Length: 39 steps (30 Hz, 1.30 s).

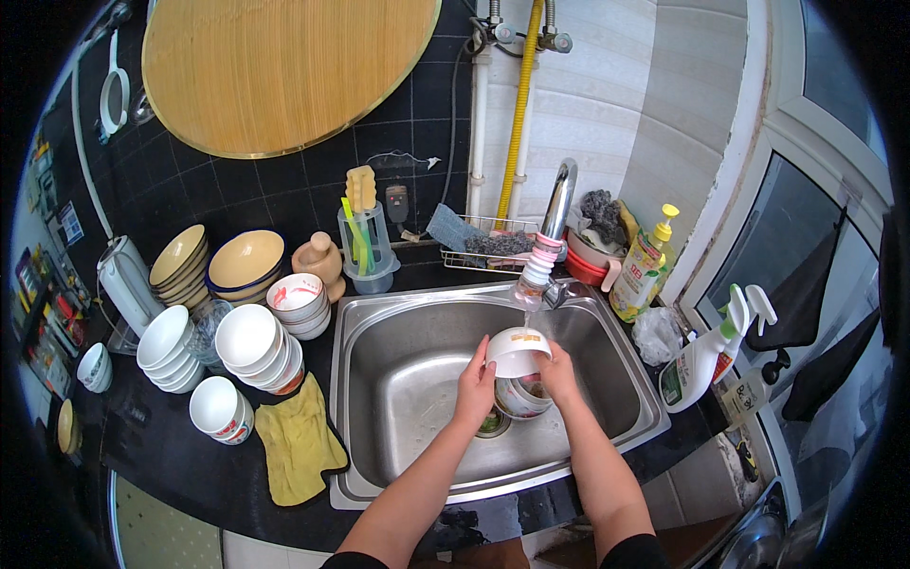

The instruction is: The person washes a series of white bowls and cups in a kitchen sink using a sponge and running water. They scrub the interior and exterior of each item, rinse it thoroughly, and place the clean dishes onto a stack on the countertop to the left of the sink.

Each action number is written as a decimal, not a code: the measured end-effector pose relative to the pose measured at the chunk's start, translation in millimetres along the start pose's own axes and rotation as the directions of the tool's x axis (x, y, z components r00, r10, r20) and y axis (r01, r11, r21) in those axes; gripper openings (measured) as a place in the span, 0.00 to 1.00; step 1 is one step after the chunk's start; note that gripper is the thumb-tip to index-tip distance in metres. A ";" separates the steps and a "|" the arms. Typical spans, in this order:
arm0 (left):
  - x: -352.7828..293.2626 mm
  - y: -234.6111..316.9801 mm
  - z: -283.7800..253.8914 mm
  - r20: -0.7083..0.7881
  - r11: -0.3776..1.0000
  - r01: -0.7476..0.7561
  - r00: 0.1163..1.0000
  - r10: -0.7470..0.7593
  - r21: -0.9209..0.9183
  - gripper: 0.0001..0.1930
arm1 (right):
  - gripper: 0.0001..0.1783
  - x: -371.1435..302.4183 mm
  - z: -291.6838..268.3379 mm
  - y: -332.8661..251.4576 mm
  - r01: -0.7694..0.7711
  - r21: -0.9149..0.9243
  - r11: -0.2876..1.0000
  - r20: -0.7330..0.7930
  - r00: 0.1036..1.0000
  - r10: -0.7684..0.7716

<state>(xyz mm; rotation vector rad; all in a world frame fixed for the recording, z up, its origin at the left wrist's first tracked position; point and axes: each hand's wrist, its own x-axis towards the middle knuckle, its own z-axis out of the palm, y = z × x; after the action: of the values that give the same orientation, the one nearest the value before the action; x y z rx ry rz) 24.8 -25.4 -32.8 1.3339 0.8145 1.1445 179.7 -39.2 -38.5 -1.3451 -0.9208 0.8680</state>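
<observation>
Between my two hands a white bowl (pixel 517 357) is held tilted under the faucet (pixel 559 204), whose pink and white nozzle runs a thin stream onto it. My left hand (pixel 474 384) grips its left side, fingers along the wall. On the opposite side my right hand (pixel 557 370) is closed around the rim, some fingers hidden behind the bowl. Just below, more patterned bowls (pixel 519 400) sit in the steel sink (pixel 398 351), partly covered by the held one. The drain (pixel 493 423) shows beside them with green bits in it.
Stacks of white bowls (pixel 248 339) and yellowish bowls (pixel 246 261) stand left of the sink, with a yellow cloth (pixel 296 446) at its edge. A wire rack (pixel 488 248) with scrubbers lies behind the sink. Soap (pixel 640 266) and spray bottles (pixel 701 365) line the right side.
</observation>
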 end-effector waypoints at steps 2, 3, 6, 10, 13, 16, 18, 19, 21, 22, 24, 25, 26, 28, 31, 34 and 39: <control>4.1 -7.3 -2.1 -0.045 0.990 0.025 0.999 -0.031 -0.138 0.24 | 0.16 1.3 2.0 7.0 0.019 -0.069 0.997 0.038 0.999 -0.017; 7.2 -12.4 -3.5 -0.066 0.978 0.035 0.997 -0.049 -0.206 0.23 | 0.16 -0.7 5.3 2.2 -0.039 -0.046 0.998 0.045 0.998 0.041; 7.7 -13.1 -7.5 -0.073 0.972 0.079 0.993 -0.098 -0.223 0.22 | 0.19 -8.1 11.4 -12.9 -0.143 -0.016 0.990 0.045 0.989 0.144; 2.4 -5.3 -8.9 0.019 0.923 0.292 0.955 -0.297 -0.249 0.22 | 0.24 -8.7 -2.4 -19.3 -0.321 -0.112 0.941 0.169 0.927 0.336; 0.3 1.4 -8.6 0.026 0.898 0.402 0.914 -0.404 -0.178 0.22 | 0.27 -5.3 -6.0 -16.6 -0.386 -0.185 0.904 0.232 0.877 0.421; 1.4 5.4 -12.5 0.015 0.932 0.361 0.932 -0.361 0.008 0.22 | 0.28 -3.2 -11.0 -6.1 -0.417 -0.302 0.857 0.292 0.816 0.499; 3.1 -12.8 -15.8 -0.093 0.941 0.281 0.959 -0.268 0.187 0.22 | 0.25 1.1 -13.9 9.2 -0.395 -0.393 0.831 0.387 0.748 0.539; -3.2 1.8 -11.4 -0.138 0.933 0.234 0.970 -0.202 0.274 0.22 | 0.23 -0.2 -14.8 11.2 -0.401 -0.430 0.809 0.408 0.712 0.571; -14.8 34.8 -7.6 -0.133 0.845 0.154 0.986 -0.099 0.513 0.23 | 0.21 0.8 -11.6 9.2 -0.345 -0.442 0.828 0.394 0.754 0.525; -14.4 37.6 -7.6 -0.105 0.809 0.104 0.993 -0.052 0.578 0.23 | 0.20 -0.2 -9.8 8.1 -0.321 -0.452 0.832 0.387 0.770 0.507; -15.2 46.5 -9.9 -0.044 0.716 0.007 0.998 0.033 0.698 0.24 | 0.19 -5.0 -6.2 2.6 -0.284 -0.387 0.877 0.412 0.798 0.440; -19.9 56.1 -12.6 0.014 0.673 -0.044 0.999 0.050 0.739 0.25 | 0.19 -7.6 -3.7 0.4 -0.265 -0.353 0.897 0.425 0.809 0.406; -26.9 67.9 -15.2 0.071 0.626 -0.095 0.995 0.063 0.774 0.26 | 0.18 -10.1 -1.1 0.0 -0.245 -0.352 0.903 0.430 0.815 0.389; -35.5 85.6 -25.4 0.221 0.513 -0.232 0.972 0.083 0.826 0.30 | 0.18 -11.8 3.6 0.5 -0.145 -0.337 0.930 0.481 0.823 0.303; -54.5 105.8 -46.6 0.375 0.429 -0.373 0.923 0.082 0.823 0.32 | 0.18 -21.8 14.7 -0.5 -0.008 -0.336 0.942 0.528 0.826 0.196; -65.6 109.4 -68.5 0.475 0.315 -0.488 0.871 0.124 0.814 0.36 | 0.19 -33.2 28.6 -3.7 0.105 -0.373 0.922 0.573 0.808 0.140; -85.5 130.3 -98.2 0.556 0.088 -0.584 0.801 0.222 0.807 0.39 | 0.15 -55.7 52.9 -47.5 0.643 -0.621 0.449 0.617 0.754 -0.226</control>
<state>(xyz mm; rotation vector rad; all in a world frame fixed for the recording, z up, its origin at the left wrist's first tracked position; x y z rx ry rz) -113.1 -91.6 69.9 2.9576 0.9836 0.6810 108.4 -70.9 7.0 -1.5274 -2.1583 0.2760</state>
